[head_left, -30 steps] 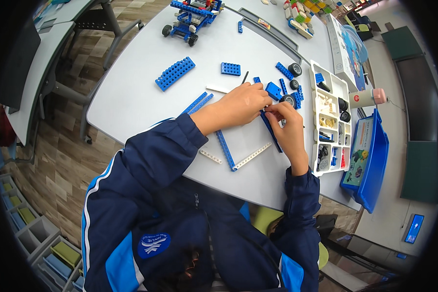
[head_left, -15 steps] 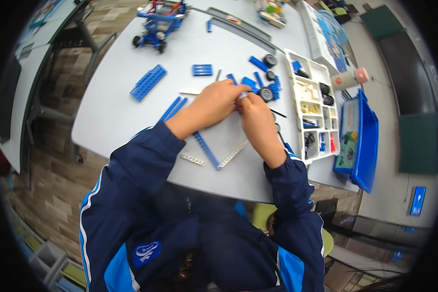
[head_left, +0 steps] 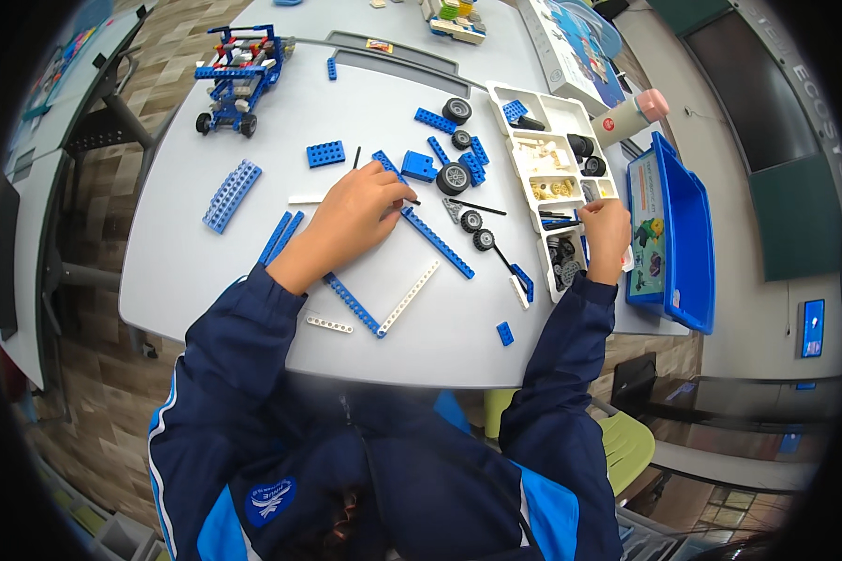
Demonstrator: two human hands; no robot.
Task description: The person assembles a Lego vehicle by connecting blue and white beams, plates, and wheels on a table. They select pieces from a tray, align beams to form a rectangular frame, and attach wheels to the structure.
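Note:
My left hand (head_left: pixel 360 213) is closed at the middle of the table, its fingertips on a long blue toy building beam (head_left: pixel 437 243). A small black piece shows by the fingertips. Another stretch of blue beam (head_left: pixel 387 165) comes out beyond the fingers; whether it is the same beam is hidden. At the right, my right hand (head_left: pixel 607 229) is over the white sorting tray (head_left: pixel 526 208), with fingers bent down and together among its small compartments. What those fingers hold, if anything, is hidden. Nearby compartments contain black rods and dark gear-like parts (head_left: pixel 563 260).
A built blue vehicle (head_left: pixel 239 79) stands far left. Loose wheels (head_left: pixel 453 178), blue plates (head_left: pixel 326 153), a white beam (head_left: pixel 409 299) and black rods lie around. Right of the tray are a blue bin (head_left: pixel 688 234) and a bottle (head_left: pixel 631 117).
My right hand has left my left hand and moved right to the sorting tray. My left hand stays near the beam. The view has shifted, so the table things appear further left.

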